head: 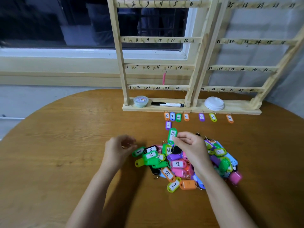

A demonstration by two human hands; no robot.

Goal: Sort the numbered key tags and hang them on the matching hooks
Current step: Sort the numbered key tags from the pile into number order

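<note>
Sorting step: right hand (pixel 189 143) pinches green tag (pixel 172 135) above pile (pixel 181 163). Left hand (pixel 120 148) is loosely curled and looks empty. Next, likely: read its number and lay it in the row (pixel 178 117) at the table's far edge.

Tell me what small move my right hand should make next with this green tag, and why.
Probably set the green tag that the right hand pinches just below the blue 9 tag, beside the purple 8 tag. Its number looks like a 9, and sorted tags lie in number order along the rack base, the second 8 under the first.
</note>
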